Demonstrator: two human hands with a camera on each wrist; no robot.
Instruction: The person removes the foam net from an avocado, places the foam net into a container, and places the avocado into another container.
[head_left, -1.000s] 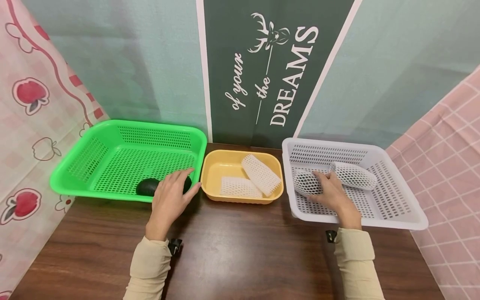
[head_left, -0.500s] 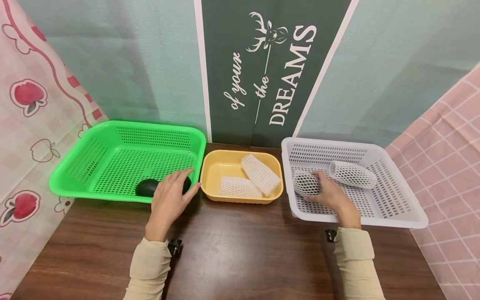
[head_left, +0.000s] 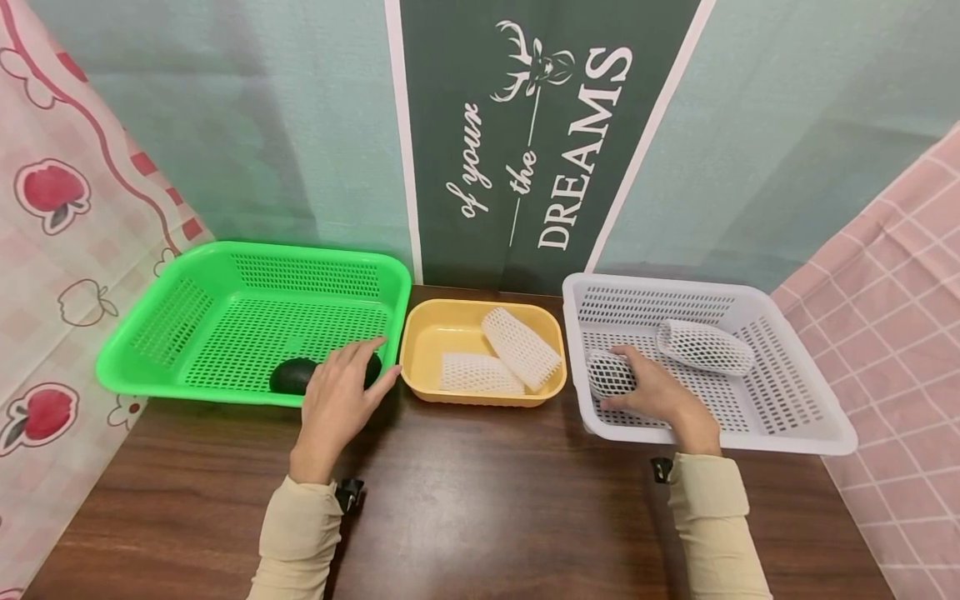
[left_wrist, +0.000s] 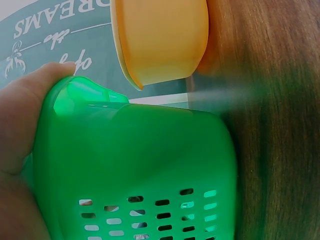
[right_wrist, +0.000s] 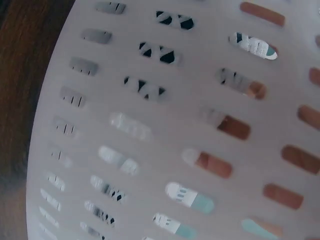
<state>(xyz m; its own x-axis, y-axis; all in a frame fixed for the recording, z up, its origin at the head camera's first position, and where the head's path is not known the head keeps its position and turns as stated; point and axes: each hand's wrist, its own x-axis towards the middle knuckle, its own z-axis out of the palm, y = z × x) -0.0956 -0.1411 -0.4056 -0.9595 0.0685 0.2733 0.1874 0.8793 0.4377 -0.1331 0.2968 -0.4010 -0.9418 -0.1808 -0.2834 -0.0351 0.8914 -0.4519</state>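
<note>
Right hand (head_left: 660, 392) is low in the white basket (head_left: 787, 443), thumb and index finger well apart on either side of a dark item in white foam netting (head_left: 609, 377), which lies in the gap between them; whether they grip it cannot be told. Left hand (head_left: 337, 392) lies over the near rim of the green basket (head_left: 307, 275), fingers relaxed, thumb spread, dark surface (head_left: 291, 377) showing on both sides; no grip visible.

"At left we see a smooth black item (head_left: 292, 377), partly hidden, in the near right of the green basket (head_left: 202, 395)."
"And right, we see a net-wrapped dark item (head_left: 611, 377) lying by the white basket's left wall (head_left: 579, 371)."
</note>
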